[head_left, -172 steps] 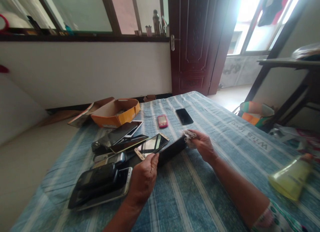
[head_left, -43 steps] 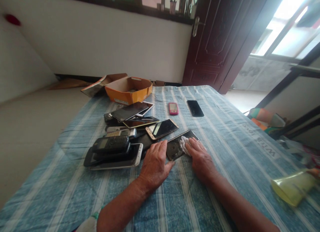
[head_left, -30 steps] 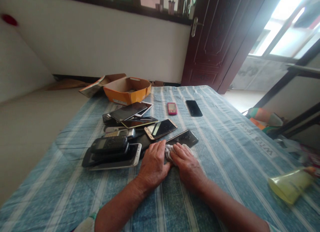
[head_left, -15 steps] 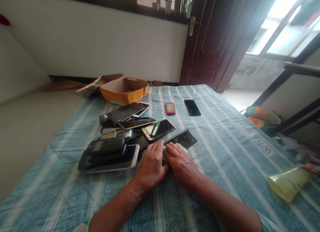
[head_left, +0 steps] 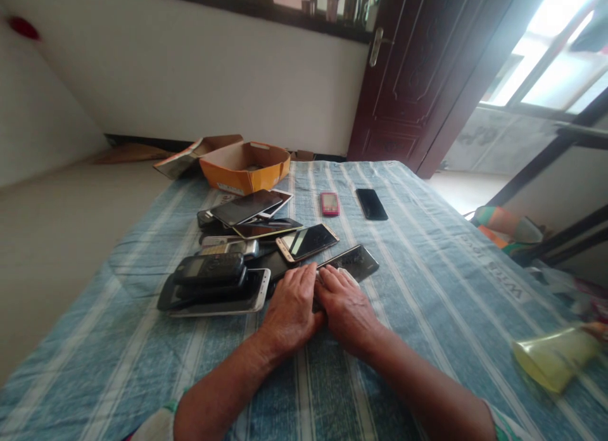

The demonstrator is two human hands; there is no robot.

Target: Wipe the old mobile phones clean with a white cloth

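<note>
A blue striped tablecloth [head_left: 427,365] spreads beneath the gold-framed phone [head_left: 311,243], which serves as landmark for everything else. Beyond it and to its left sits the open orange box [head_left: 263,177], its flap folded back. Well apart to its right, on the near side, lies a translucent yellow container [head_left: 553,358]. The left hand [head_left: 292,308] is on its near side, fingers together and stretched forward; whether they grip anything underneath is hidden. Just right of that, the right hand [head_left: 346,308] curls over the white cloth, holding it against the black phone. To its left and nearer, a white-framed phone [head_left: 263,292] lies under stacked dark phones. The black phone [head_left: 357,262] lies flat just beside its near right side, long axis slanting from near left, under the hands, to far right; which end is the top I cannot tell. Farther off to its right rests another dark phone [head_left: 372,204]; beyond it, the small pink device [head_left: 330,204]. Least of all shows the white cloth [head_left: 350,276].
</note>
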